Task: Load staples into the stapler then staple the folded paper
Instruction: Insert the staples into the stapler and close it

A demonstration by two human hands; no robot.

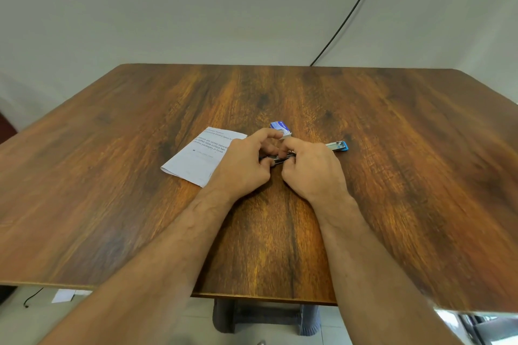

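I saw both hands meet over stapler (337, 145) mid table (392, 176). Left hand (244, 165) fingers pinched its dark end; right hand (314, 171) fingers curled around middle. Folded paper (196, 159) just left of stapler, staple box (280, 128) just behind it.

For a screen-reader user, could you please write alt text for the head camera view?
Both hands, left hand and right hand, hold an opened blue stapler on a wooden table. A folded paper lies to the left, a small staple box just behind the fingers.
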